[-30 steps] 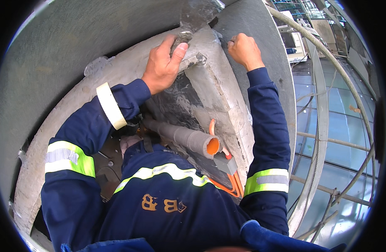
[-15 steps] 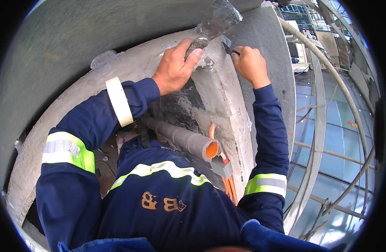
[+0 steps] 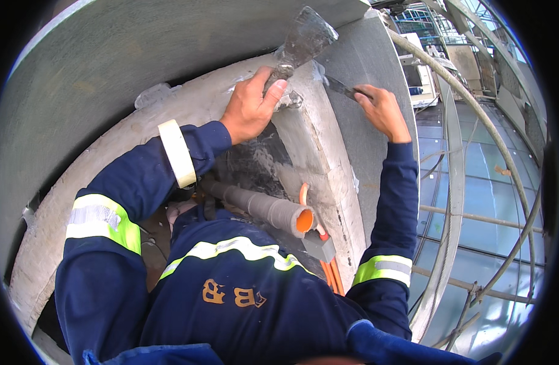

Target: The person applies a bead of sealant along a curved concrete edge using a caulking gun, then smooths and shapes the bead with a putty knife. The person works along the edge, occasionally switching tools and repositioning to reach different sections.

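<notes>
My left hand (image 3: 252, 108) is closed round the handle of a wide putty knife (image 3: 308, 39), its smeared blade pointing up and to the right. A narrower putty knife (image 3: 340, 87) is in my right hand (image 3: 384, 111), with its blade pointing left toward the joint between the pale concrete ledge (image 3: 316, 131) and the grey curved panel (image 3: 367, 67). A whitish smear of paste (image 3: 318, 70) shows at that joint, near the blade tip. Whether the tip touches it I cannot tell. A roll of tape (image 3: 177, 153) hangs round my left forearm.
Below my hands a wrapped pipe (image 3: 261, 205) with an orange opening juts out beside a grey junction box (image 3: 319, 247) and orange conduits (image 3: 331, 277). A tall grey curved wall (image 3: 109, 79) rises at the left. On the right are curved metal tubes (image 3: 489, 121) and glass panels (image 3: 492, 201).
My right hand has moved right and slightly down, drawing the narrow putty knife away from the ledge corner; more of its blade shows. The wide putty knife has shifted slightly left and down.
</notes>
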A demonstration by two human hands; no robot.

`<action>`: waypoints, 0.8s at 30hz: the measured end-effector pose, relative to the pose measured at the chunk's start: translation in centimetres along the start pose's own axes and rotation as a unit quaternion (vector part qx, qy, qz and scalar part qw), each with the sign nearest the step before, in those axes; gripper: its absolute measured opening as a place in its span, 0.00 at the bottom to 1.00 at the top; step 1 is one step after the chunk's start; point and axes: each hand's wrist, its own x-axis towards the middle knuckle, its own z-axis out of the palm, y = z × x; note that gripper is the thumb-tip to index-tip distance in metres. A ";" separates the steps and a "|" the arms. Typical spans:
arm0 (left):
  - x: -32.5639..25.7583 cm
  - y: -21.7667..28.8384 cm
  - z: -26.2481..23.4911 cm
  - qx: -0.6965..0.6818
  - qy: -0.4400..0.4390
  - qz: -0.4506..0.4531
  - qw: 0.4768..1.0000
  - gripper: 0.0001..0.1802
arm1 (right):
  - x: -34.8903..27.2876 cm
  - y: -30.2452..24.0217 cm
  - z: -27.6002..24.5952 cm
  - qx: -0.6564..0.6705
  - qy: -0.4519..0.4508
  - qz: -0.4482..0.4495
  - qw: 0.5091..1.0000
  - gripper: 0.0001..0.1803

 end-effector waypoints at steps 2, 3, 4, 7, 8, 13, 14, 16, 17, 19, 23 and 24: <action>0.0 0.0 0.0 -0.003 0.001 0.009 1.000 0.23 | -1.1 1.1 0.6 0.065 0.054 0.013 0.996 0.17; 0.1 0.0 -0.1 -0.002 0.002 0.007 1.000 0.23 | -1.4 1.4 1.4 0.057 0.068 0.033 0.995 0.18; 0.1 0.0 0.0 0.001 0.000 0.005 1.000 0.22 | -1.5 1.6 2.3 0.049 0.085 0.026 0.995 0.19; 0.1 -0.2 0.1 -0.004 -0.003 -0.016 1.000 0.22 | -1.9 0.7 6.3 0.026 0.120 0.036 0.992 0.24; 0.1 -0.3 0.2 -0.007 -0.005 -0.025 1.000 0.21 | -2.1 -0.1 8.0 0.032 0.124 0.043 0.991 0.26; 0.3 -0.7 0.4 -0.019 0.011 -0.029 0.999 0.22 | -1.1 -6.2 15.1 0.176 0.178 0.159 0.955 0.34; 0.3 -0.7 0.4 -0.023 0.013 -0.029 0.999 0.22 | -0.8 -7.2 15.9 0.202 0.197 0.189 0.941 0.34; 0.3 -0.6 0.4 -0.031 0.003 -0.055 0.998 0.22 | -0.2 -8.7 16.7 0.229 0.206 0.209 0.928 0.35; 0.3 -0.6 0.4 -0.047 0.002 -0.069 0.997 0.22 | 0.0 -9.2 16.8 0.241 0.214 0.214 0.922 0.35; 0.2 -0.4 0.4 -0.067 -0.003 -0.064 0.996 0.21 | 0.5 -9.8 16.5 0.229 0.212 0.225 0.923 0.36; 0.4 0.1 0.4 -0.072 -0.013 -0.067 0.995 0.19 | 1.4 -10.3 15.7 0.233 0.206 0.235 0.921 0.35; 0.4 0.2 0.4 -0.078 -0.013 -0.071 0.994 0.19 | 1.6 -10.4 15.6 0.233 0.185 0.246 0.923 0.36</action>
